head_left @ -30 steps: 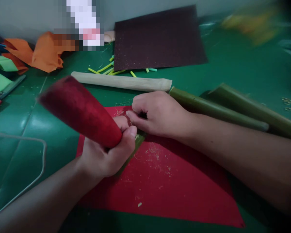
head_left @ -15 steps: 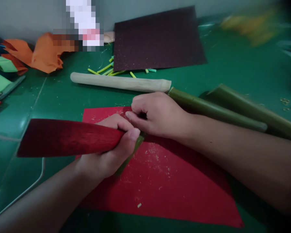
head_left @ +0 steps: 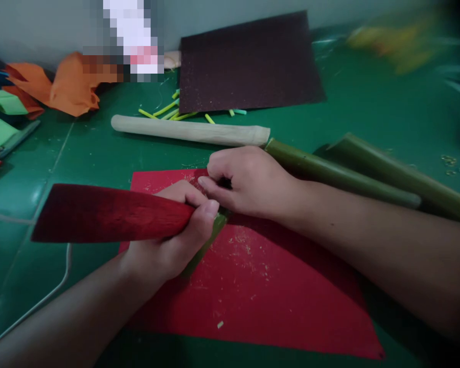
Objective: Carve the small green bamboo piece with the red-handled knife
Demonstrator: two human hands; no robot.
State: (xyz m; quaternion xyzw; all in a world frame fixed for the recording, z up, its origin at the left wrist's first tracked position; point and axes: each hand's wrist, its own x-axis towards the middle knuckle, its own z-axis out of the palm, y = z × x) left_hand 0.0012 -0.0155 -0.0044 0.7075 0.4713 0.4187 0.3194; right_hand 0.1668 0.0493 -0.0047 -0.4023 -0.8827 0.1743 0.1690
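Note:
My left hand (head_left: 176, 230) is closed around a dark red wooden handle (head_left: 99, 213), which widens towards its far left end; whatever lies beyond the fingers is hidden. Under that hand a narrow piece of green bamboo (head_left: 205, 247) slants across a red sheet (head_left: 283, 296). My right hand (head_left: 249, 179) is curled tight, its thumb and fingertips close against the left hand's fingers. What it grips is hidden, though it sits over the upper end of the bamboo piece. Fine pale shavings (head_left: 249, 250) are scattered on the sheet.
Beyond the hands lie a pale peeled stick (head_left: 187, 130) and two green bamboo lengths (head_left: 341, 171) (head_left: 398, 171). A dark brown sheet (head_left: 249, 66) partly covers yellow-green pieces (head_left: 168, 108). Orange paper (head_left: 72, 87) and scissors (head_left: 19, 138) lie left, with a white cable (head_left: 61, 281) nearer.
The red handle's wide end has tipped slightly upward and to the right. Both hands stay in nearly the same place.

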